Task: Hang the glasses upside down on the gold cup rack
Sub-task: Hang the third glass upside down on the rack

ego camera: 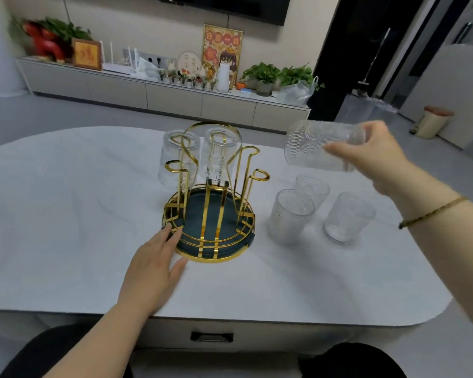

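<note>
The gold cup rack [210, 236] with a dark green base stands in the middle of the white table. Two clear embossed glasses hang upside down on its far prongs, one at the left [176, 159] and one at the centre [220, 154]. My left hand [155, 264] rests flat on the table, fingertips touching the rack's near left rim. My right hand [377, 150] holds a patterned glass [316, 144] tipped on its side in the air, to the right of the rack. Three more glasses [291, 215] [311, 188] [348, 216] stand upright on the table below it.
The white oval table [66, 214] reaches its rounded front edge near my knees, with a drawer handle [211, 336] beneath. Beyond the table a long low cabinet [148, 91] carries plants, frames and ornaments. A small bin [432, 121] stands on the floor at the right.
</note>
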`<state>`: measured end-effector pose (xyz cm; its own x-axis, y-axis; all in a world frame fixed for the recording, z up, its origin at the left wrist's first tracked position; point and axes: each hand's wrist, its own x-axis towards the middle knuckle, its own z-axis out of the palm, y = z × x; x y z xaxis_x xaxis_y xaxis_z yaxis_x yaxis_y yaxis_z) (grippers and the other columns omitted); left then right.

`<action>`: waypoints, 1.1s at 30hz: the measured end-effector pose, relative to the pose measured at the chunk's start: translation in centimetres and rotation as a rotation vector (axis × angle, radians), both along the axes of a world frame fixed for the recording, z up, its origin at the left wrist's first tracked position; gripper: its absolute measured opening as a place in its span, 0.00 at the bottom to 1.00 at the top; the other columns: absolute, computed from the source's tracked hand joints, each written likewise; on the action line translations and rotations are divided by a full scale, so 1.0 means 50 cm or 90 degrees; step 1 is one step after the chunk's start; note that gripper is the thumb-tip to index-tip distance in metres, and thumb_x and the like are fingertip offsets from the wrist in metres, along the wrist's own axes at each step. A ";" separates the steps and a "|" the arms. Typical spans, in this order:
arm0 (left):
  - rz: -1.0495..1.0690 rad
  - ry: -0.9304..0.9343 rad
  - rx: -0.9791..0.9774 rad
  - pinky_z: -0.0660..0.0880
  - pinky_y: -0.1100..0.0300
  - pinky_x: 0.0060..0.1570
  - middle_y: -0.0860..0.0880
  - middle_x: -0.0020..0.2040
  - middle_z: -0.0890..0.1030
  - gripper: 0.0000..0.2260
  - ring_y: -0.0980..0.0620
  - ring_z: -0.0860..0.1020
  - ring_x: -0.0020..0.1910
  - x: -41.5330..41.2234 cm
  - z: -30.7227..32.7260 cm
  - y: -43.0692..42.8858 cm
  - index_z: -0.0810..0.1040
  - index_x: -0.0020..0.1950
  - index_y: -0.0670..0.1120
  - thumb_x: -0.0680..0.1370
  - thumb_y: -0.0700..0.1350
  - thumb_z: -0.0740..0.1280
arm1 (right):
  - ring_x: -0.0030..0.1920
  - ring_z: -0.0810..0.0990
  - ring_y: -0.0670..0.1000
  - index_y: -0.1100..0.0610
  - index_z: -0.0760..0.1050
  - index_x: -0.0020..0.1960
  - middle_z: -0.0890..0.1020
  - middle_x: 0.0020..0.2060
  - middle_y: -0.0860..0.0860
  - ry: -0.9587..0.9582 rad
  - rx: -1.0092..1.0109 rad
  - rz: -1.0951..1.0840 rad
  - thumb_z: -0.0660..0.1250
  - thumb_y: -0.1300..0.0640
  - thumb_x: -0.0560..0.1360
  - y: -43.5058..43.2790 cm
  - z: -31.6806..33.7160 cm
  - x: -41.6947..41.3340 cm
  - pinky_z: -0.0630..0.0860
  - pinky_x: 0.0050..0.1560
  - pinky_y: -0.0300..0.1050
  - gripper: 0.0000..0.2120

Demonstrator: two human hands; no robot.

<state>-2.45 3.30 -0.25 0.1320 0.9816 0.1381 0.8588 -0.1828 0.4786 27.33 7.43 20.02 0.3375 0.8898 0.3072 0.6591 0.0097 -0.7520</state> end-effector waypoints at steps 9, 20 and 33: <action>-0.008 -0.006 0.001 0.58 0.53 0.71 0.49 0.76 0.54 0.24 0.49 0.58 0.73 -0.006 -0.013 0.010 0.54 0.72 0.51 0.78 0.53 0.57 | 0.50 0.69 0.49 0.58 0.62 0.64 0.69 0.51 0.51 -0.165 -0.040 0.054 0.72 0.50 0.64 0.088 0.072 -0.080 0.65 0.40 0.38 0.33; -0.001 -0.021 0.004 0.59 0.53 0.70 0.50 0.76 0.55 0.23 0.50 0.58 0.72 -0.008 -0.018 0.012 0.55 0.72 0.53 0.78 0.51 0.57 | 0.58 0.71 0.54 0.62 0.61 0.67 0.70 0.65 0.57 -0.283 -0.122 0.112 0.70 0.50 0.66 0.160 0.070 -0.161 0.67 0.51 0.45 0.35; -0.002 -0.019 0.006 0.57 0.56 0.70 0.51 0.76 0.52 0.22 0.51 0.57 0.73 -0.006 -0.018 0.011 0.53 0.72 0.53 0.78 0.47 0.55 | 0.64 0.67 0.59 0.63 0.58 0.67 0.67 0.67 0.60 -0.257 -0.233 0.190 0.70 0.54 0.67 0.175 -0.048 -0.194 0.67 0.55 0.46 0.35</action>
